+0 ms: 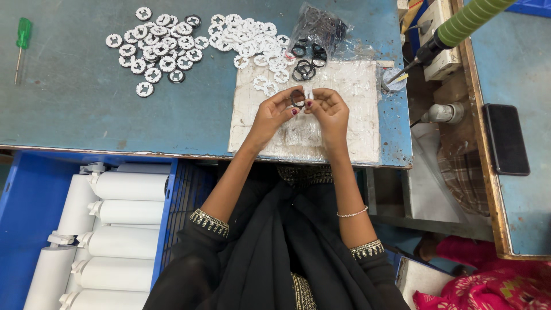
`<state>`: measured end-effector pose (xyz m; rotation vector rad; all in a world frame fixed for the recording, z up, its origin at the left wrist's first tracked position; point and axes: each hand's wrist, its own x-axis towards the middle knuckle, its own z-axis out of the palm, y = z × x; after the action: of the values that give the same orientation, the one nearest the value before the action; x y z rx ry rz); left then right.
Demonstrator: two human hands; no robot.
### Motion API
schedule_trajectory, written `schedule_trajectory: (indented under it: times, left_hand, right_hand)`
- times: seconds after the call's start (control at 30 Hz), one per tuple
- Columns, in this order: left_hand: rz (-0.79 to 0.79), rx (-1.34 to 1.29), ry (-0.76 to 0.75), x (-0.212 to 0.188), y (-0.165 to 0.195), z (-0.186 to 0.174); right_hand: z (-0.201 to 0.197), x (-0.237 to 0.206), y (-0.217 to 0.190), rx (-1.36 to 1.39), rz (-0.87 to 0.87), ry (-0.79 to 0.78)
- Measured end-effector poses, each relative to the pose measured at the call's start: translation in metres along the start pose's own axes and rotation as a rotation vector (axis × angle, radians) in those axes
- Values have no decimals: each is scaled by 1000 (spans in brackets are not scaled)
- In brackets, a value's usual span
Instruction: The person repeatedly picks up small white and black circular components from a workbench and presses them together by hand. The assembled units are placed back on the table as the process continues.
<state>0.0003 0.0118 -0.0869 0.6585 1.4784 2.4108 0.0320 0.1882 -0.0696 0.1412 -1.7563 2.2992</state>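
My left hand and my right hand meet above a white plastic-covered pad on the blue table. Between the fingertips of both hands I hold a black rubber ring against a small white round plastic part. The left fingers pinch the ring's left side, the right fingers hold the white part. Several more black rings lie just beyond my hands, near a clear bag holding others.
Two heaps of white round parts lie at the table's far side. A green-handled screwdriver lies far left. A blue crate with white cylinders stands below left. A green-gripped tool and a dark phone are at right.
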Motion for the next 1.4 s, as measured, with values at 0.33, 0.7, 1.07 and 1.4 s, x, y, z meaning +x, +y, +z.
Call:
schedule_trajectory:
  times: [0.33,0.7,1.07,1.4]
  left_hand:
    - [19,-122,-62,-4,11,7]
    - [-6,-88,36,-2,-7,-1]
    - [7,-63,45,2,-12,-2]
    - [1,-28,17,0,-8,1]
  right_hand:
    - [-8,0,1,151,-39,127]
    - [10,-8,-14,-345,-242,-19]
    - [19,-10,-24,-519,-266,-57]
    - [19,-8,-20,-493,-215,-39]
